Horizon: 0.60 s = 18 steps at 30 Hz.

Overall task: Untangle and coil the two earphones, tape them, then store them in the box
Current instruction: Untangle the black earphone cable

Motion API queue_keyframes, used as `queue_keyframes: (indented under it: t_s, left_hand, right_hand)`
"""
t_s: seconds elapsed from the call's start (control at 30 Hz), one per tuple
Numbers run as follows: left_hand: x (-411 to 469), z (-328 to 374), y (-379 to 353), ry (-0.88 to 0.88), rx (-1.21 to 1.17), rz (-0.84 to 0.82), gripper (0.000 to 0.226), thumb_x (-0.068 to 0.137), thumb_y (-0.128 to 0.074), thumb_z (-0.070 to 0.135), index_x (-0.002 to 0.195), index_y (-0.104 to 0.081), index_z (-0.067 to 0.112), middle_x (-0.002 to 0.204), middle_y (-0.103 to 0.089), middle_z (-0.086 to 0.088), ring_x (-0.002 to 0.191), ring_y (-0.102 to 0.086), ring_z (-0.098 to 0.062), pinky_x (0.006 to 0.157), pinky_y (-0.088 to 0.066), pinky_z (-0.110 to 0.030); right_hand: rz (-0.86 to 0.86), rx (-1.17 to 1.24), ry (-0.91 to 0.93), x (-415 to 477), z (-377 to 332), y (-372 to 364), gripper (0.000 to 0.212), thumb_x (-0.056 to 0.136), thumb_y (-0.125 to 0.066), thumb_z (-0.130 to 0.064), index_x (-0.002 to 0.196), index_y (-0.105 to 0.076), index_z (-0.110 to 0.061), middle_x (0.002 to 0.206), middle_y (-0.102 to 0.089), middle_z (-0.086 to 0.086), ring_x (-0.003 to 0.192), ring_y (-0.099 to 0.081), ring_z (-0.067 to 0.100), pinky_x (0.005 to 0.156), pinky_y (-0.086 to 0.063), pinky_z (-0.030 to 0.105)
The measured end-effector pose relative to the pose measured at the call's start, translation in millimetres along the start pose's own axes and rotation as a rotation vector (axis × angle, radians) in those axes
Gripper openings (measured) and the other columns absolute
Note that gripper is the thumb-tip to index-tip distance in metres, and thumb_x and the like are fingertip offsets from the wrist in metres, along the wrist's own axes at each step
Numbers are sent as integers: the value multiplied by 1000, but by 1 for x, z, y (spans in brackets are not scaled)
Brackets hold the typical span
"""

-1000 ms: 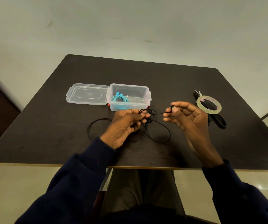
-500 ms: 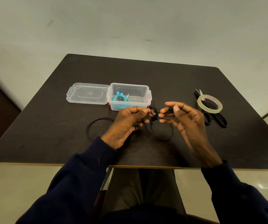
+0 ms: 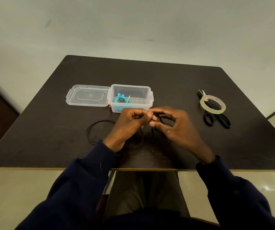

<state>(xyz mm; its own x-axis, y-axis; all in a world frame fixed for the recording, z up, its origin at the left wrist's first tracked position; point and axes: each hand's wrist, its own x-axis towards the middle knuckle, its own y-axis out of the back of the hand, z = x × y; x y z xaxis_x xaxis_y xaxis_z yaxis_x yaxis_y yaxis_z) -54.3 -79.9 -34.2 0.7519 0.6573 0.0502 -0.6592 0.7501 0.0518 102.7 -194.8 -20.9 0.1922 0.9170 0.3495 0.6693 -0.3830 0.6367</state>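
Note:
A black earphone cable (image 3: 93,128) lies in loops on the dark table, its tangled part hidden between my hands. My left hand (image 3: 130,123) pinches the cable with thumb and fingers. My right hand (image 3: 175,125) meets it fingertip to fingertip and pinches the same cable. A coiled blue earphone (image 3: 121,100) sits inside the clear plastic box (image 3: 147,98) just behind my hands. The box's lid (image 3: 87,95) lies open to its left.
A roll of clear tape (image 3: 213,104) rests on black scissors (image 3: 216,119) at the right of the table (image 3: 150,75). The table's front edge runs just below my wrists. My legs show beneath it.
My right hand has moved left and closed the gap to my left hand. The cable loop that lay stretched between them is now gathered under my fingers.

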Motion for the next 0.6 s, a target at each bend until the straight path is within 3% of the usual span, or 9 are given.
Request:
queue_keyframes:
  t_s: [0.1, 0.17, 0.3, 0.37, 0.5, 0.53, 0.6]
  left_hand:
    - [4, 1, 9, -111, 144, 71, 16, 97, -65, 16, 87, -78, 13, 85, -77, 1, 88, -70, -10, 91, -56, -39]
    - [5, 4, 13, -129, 202, 73, 20, 96, -66, 17, 82, -77, 10, 84, -77, 2, 91, -71, -13, 98, -55, -45]
    - [3, 11, 15, -136, 236, 46, 23, 96, -66, 16, 82, -77, 3, 82, -76, 6, 88, -70, -9, 98, -55, -42]
    - [3, 13, 17, -130, 211, 51, 23, 96, -66, 15, 81, -77, 1, 82, -76, 6, 88, -70, -6, 99, -54, -40]
    - [3, 16, 22, -97, 141, 70, 20, 97, -64, 11, 85, -77, 0, 83, -77, 2, 89, -71, -5, 95, -54, -26]
    - [3, 17, 22, -92, 135, 66, 21, 97, -64, 10, 85, -76, 0, 84, -77, 1, 91, -71, -5, 94, -54, -24]
    - [4, 15, 24, -93, 144, 56, 22, 96, -64, 11, 85, -75, -5, 85, -77, 3, 95, -71, -6, 94, -55, -25]
  right_hand:
    - [91, 63, -37, 3, 6, 5, 20, 92, -73, -17, 112, -77, -14, 102, -75, -6, 96, -71, 8, 86, -56, 25]
    - [90, 110, -78, 3, 9, 10, 15, 94, -70, -14, 107, -78, -11, 94, -75, -5, 89, -72, 10, 79, -55, 22]
    - [93, 403, -249, 1, 9, 13, 11, 93, -69, -8, 101, -74, -2, 91, -77, 11, 80, -74, 26, 75, -60, 38]
    - [116, 580, -306, 0, 7, 13, 11, 93, -67, -6, 98, -73, 2, 93, -75, 19, 75, -71, 28, 70, -61, 35]
    - [168, 709, -364, -1, 8, 13, 12, 82, -72, -21, 88, -80, -16, 96, -75, 18, 83, -70, 34, 77, -58, 46]
    - [177, 711, -372, -1, 8, 13, 12, 80, -72, -22, 87, -80, -17, 96, -75, 17, 83, -70, 33, 77, -57, 46]
    - [205, 715, -363, -2, 9, 12, 13, 81, -71, -20, 88, -78, -13, 92, -76, 13, 78, -70, 30, 66, -56, 35]
